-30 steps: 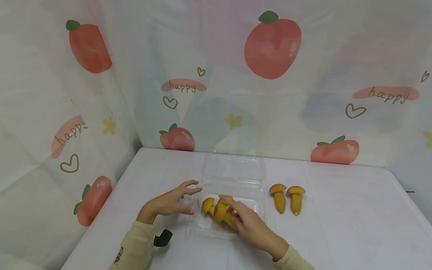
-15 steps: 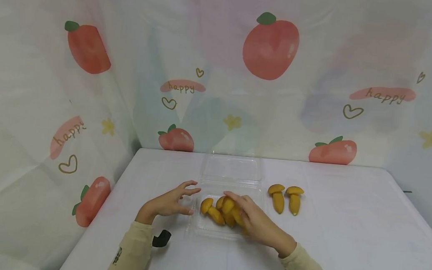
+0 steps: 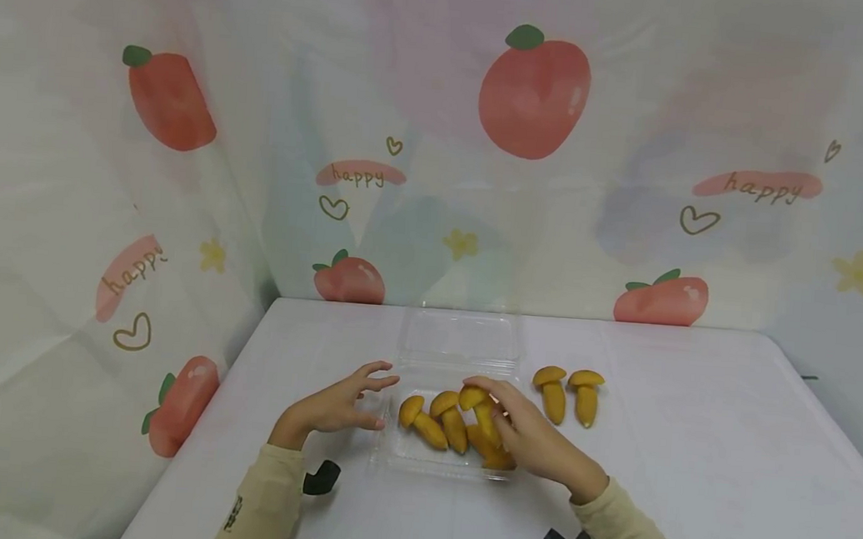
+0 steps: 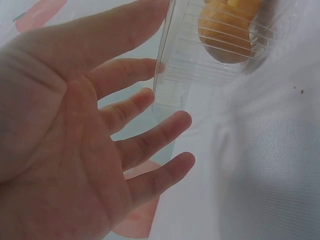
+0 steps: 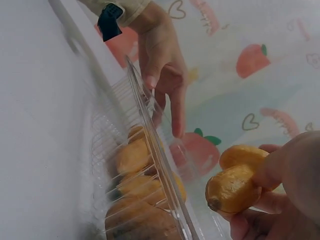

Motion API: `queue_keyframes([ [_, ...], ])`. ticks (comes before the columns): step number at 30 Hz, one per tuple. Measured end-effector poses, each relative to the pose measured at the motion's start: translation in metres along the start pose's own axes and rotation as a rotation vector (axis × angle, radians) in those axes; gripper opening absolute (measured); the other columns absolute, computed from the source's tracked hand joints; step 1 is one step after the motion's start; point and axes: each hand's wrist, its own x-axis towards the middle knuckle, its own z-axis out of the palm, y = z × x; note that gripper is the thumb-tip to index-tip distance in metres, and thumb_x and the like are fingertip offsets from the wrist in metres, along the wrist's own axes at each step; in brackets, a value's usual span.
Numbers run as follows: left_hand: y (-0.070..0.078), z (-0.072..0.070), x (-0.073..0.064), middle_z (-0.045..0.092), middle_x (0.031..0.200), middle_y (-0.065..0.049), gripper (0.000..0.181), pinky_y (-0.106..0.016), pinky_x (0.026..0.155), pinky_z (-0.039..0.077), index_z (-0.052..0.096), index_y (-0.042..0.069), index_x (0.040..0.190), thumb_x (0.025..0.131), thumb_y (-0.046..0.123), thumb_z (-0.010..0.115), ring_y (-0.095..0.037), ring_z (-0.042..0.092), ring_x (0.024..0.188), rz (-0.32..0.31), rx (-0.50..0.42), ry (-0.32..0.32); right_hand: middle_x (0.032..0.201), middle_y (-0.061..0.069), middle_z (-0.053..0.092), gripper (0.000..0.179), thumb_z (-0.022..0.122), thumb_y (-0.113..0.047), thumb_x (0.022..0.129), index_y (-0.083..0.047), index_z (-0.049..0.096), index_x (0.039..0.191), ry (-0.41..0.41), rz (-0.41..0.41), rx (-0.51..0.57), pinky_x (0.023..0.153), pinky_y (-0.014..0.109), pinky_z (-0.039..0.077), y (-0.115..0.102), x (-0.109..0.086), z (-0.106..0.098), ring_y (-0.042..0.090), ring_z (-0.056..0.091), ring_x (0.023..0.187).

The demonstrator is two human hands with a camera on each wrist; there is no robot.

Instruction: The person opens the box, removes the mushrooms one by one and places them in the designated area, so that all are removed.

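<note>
My right hand [image 3: 528, 435] pinches a yellow mushroom [image 3: 476, 405] between thumb and fingers, over the right part of a clear plastic box [image 3: 418, 466]. In the right wrist view, the held mushroom [image 5: 235, 190] is above the box's rim, stem end towards the camera. Inside the box lie a mushroom at the left [image 3: 424, 423], another in the middle [image 3: 451, 423] and a further one at the right [image 3: 490, 451], partly covered by my right hand. My left hand [image 3: 340, 401] has its fingers spread at the box's left side; fingertips [image 4: 150, 95] are right at the rim.
Two more yellow mushrooms, one at the left [image 3: 552, 395] and one at the right [image 3: 586, 399], lie on the white table [image 3: 689, 454] right of the box. The box's lid [image 3: 462, 336] is folded back towards the printed curtain [image 3: 430, 77].
My right hand has moved rightward across the box with the pinched mushroom, uncovering the mushrooms at left and middle. My left hand has stayed at the box's left side.
</note>
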Motion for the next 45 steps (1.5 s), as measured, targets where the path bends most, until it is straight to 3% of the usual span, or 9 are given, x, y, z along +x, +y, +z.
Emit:
queue_keyframes([
  [6, -0.002, 0.001, -0.001, 0.017, 0.168, -0.013, 0.075, -0.066, 0.117, 0.031, 0.039, 0.01, 0.156, 0.092, 0.016, 0.075, -0.044, 0.032, 0.148, -0.003, 0.0, 0.004, 0.144, 0.011, 0.053, 0.057, 0.048, 0.005, 0.097, -0.013, 0.043, 0.151, -0.011, 0.036, 0.033, 0.084, 0.025, 0.052, 0.001, -0.002, -0.008, 0.02, 0.056, 0.104],
  [14, -0.002, 0.002, 0.0, 0.018, 0.167, -0.013, 0.075, -0.066, 0.117, 0.032, 0.038, 0.009, 0.156, 0.092, 0.017, 0.075, -0.044, 0.032, 0.148, -0.001, 0.009, 0.008, 0.134, 0.008, 0.059, 0.059, 0.052, 0.005, 0.096, -0.013, 0.042, 0.151, 0.04, 0.012, 0.002, 0.081, 0.023, 0.049, 0.007, -0.005, -0.02, 0.013, 0.052, 0.092],
  [27, -0.001, 0.001, 0.0, 0.018, 0.167, -0.015, 0.075, -0.067, 0.117, 0.031, 0.038, 0.008, 0.156, 0.092, 0.017, 0.075, -0.044, 0.031, 0.148, 0.019, 0.02, 0.007, 0.128, 0.008, 0.064, 0.058, 0.055, 0.008, 0.093, -0.009, 0.047, 0.147, 0.091, -0.002, -0.013, 0.076, 0.023, 0.05, 0.015, -0.006, -0.039, 0.016, 0.055, 0.09],
  [34, 0.0, 0.001, 0.0, 0.018, 0.167, -0.013, 0.075, -0.067, 0.116, 0.032, 0.039, 0.01, 0.156, 0.092, 0.018, 0.075, -0.043, 0.032, 0.148, 0.01, 0.014, 0.012, 0.139, 0.012, 0.057, 0.058, 0.054, 0.005, 0.095, -0.011, 0.044, 0.15, 0.091, 0.079, -0.004, 0.084, 0.028, 0.051, 0.021, -0.01, -0.053, 0.025, 0.057, 0.103],
  [39, -0.001, 0.001, 0.0, 0.018, 0.167, -0.014, 0.075, -0.067, 0.116, 0.033, 0.039, 0.009, 0.156, 0.092, 0.018, 0.075, -0.043, 0.032, 0.148, 0.019, 0.015, 0.008, 0.142, 0.017, 0.054, 0.058, 0.052, 0.007, 0.096, -0.01, 0.041, 0.151, 0.089, 0.084, 0.016, 0.094, 0.049, 0.055, 0.025, -0.015, -0.065, 0.031, 0.06, 0.112],
  [41, -0.001, 0.001, 0.0, 0.018, 0.167, -0.014, 0.075, -0.066, 0.116, 0.033, 0.039, 0.009, 0.156, 0.092, 0.018, 0.075, -0.043, 0.032, 0.148, 0.02, 0.016, 0.006, 0.143, 0.018, 0.054, 0.059, 0.053, 0.008, 0.095, -0.009, 0.042, 0.15, 0.099, 0.078, -0.008, 0.097, 0.052, 0.053, 0.028, -0.016, -0.068, 0.034, 0.061, 0.115],
  [43, -0.002, 0.001, 0.0, 0.018, 0.167, -0.014, 0.075, -0.067, 0.116, 0.033, 0.039, 0.009, 0.156, 0.092, 0.018, 0.075, -0.043, 0.033, 0.148, 0.019, 0.016, 0.006, 0.141, 0.019, 0.055, 0.059, 0.055, 0.009, 0.095, -0.008, 0.043, 0.15, 0.104, 0.084, -0.028, 0.093, 0.041, 0.056, 0.031, -0.016, -0.072, 0.033, 0.063, 0.112],
  [45, -0.002, 0.0, 0.0, 0.018, 0.167, -0.014, 0.075, -0.067, 0.116, 0.033, 0.038, 0.009, 0.156, 0.092, 0.018, 0.075, -0.043, 0.033, 0.148, 0.02, 0.017, 0.006, 0.138, 0.02, 0.056, 0.059, 0.056, 0.008, 0.095, -0.008, 0.042, 0.15, 0.097, 0.103, -0.014, 0.078, 0.03, 0.057, 0.033, -0.017, -0.076, 0.032, 0.065, 0.1],
])
